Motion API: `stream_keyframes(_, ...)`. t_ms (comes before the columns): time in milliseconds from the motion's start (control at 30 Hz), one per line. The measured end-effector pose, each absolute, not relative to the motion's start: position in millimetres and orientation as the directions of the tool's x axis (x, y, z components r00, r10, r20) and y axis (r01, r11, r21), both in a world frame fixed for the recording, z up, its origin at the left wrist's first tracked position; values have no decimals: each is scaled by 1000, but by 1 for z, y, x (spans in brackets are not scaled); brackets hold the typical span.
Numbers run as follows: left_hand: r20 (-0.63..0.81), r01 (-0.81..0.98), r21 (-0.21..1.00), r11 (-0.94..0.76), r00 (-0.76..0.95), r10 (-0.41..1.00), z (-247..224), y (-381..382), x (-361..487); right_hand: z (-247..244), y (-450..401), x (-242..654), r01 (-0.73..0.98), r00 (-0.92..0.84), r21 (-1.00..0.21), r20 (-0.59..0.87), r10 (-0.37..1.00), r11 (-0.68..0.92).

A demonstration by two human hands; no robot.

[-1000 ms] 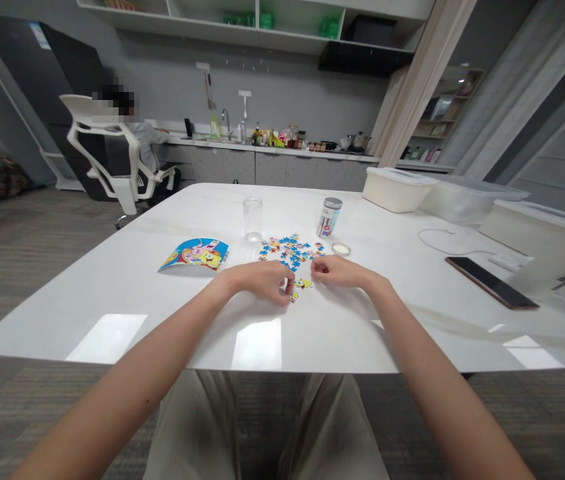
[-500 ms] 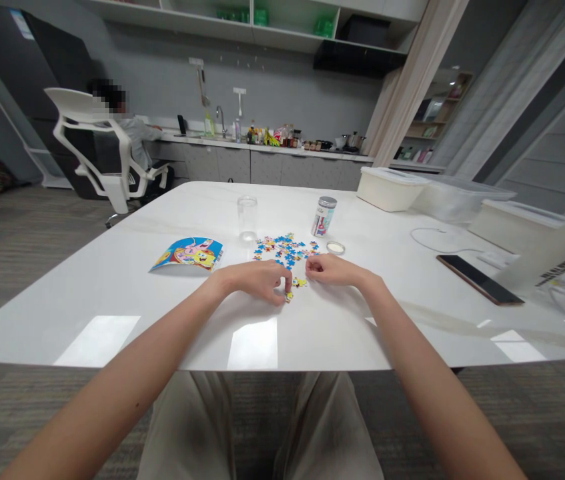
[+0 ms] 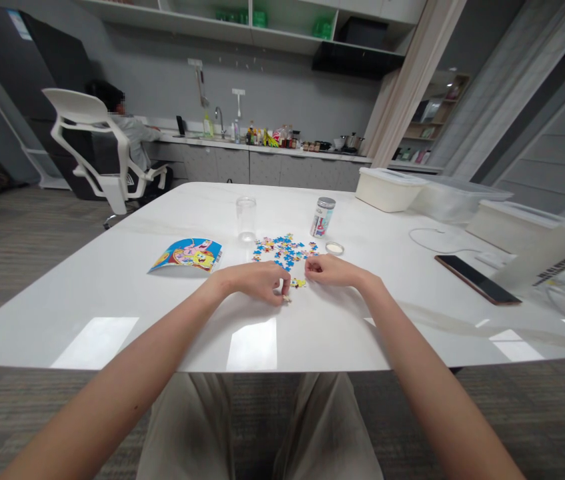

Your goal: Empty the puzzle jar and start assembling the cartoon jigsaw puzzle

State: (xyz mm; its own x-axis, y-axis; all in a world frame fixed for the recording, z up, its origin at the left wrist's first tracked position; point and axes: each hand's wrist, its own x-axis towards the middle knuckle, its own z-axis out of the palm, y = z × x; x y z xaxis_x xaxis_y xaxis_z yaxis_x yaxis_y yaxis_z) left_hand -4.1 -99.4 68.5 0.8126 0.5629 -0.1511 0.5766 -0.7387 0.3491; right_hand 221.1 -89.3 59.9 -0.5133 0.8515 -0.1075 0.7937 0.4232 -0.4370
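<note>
Left hand: (image 3: 263, 283) low over the table (image 3: 335, 327), thumb and index closed on a loose piece (image 3: 287, 299); looks pinched near one edge.
Right hand: (image 3: 331, 269) fingers curled together, beside the yellow pieces (image 3: 298, 283); can't tell if anything is inside the curl.
Loose piece: at the left fingertips, on the near side of the yellow pieces; picture side hard to make out. Edge grip on something that small could let it slip or flip, I'd guess.
Yellow pieces: between the hands, close to both. A knuckle brush from either side could shift them; too small to tell how they join.
Pile: (image 3: 287, 251) mostly blue, just beyond the hands, pieces lying loose, some overlapping. Dragging a wrist or fingers through could scatter or mix them.
Sheet: (image 3: 188, 256) picture card, arched off the table, by the left forearm. Likely light; a sleeveless forearm swing could slide it.
Jar: (image 3: 247, 220) clear, upright, behind the pile's left end. Easy to miss visually; a long reach could tip it.
Can: (image 3: 322, 219) upright behind the pile's right end, ring (image 3: 334, 248) flat nearby. Right-hand overreach is the knock risk.
</note>
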Motion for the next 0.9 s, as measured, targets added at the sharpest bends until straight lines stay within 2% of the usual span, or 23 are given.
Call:
stream_keyframes(233, -134, 570, 369, -734, 814, 565, 68, -100, -5, 53, -84, 225, 786, -524, -433, -88, 847, 441)
stream_keyframes(433, -69, 481, 388, -786, 866, 496, 65, -96, -6, 54, -85, 224, 781, -531, -441, -98, 842, 442)
stream_keyframes(733, -89, 503, 409, -762, 853, 515, 63, -101, -5, 46, -80, 225, 767, -536, -440, -42, 843, 467)
stream_keyframes(800, -95, 518, 405, -754, 844, 528, 63, -101, -5, 44, -77, 226, 793, -490, -401, 27, 871, 459)
stream_keyframes(900, -85, 525, 380, -761, 839, 537, 62, -98, -6, 43, -71, 229, 894, -232, -336, 222, 947, 298)
